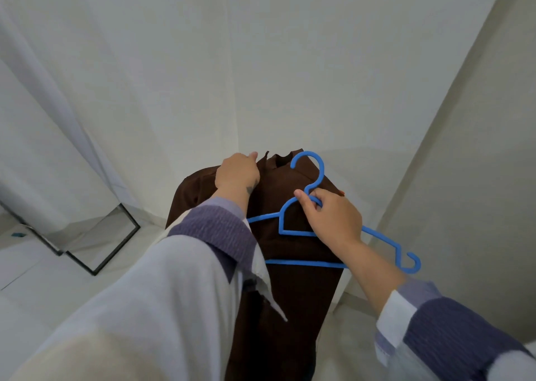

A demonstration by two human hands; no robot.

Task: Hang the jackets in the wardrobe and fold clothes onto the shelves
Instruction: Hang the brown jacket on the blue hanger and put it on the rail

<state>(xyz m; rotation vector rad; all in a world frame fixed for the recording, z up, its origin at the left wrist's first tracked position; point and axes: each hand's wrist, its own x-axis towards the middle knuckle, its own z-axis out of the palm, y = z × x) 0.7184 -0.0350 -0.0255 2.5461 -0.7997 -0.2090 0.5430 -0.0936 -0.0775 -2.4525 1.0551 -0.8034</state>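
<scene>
White walls stand close around me, and a mirror leans low on my left. The brown jacket hangs in front of me, in the middle. My left hand grips its collar, fingers curled. My right hand pinches the blue hanger just under its hook, against the jacket.

— Position of the garment?
— The jacket hangs at centre, before the wall. The left hand grips its collar, upper left.
— And the hanger?
— The hanger lies against the jacket's front, held at the neck by the right hand. A framed panel stands lower left.
</scene>
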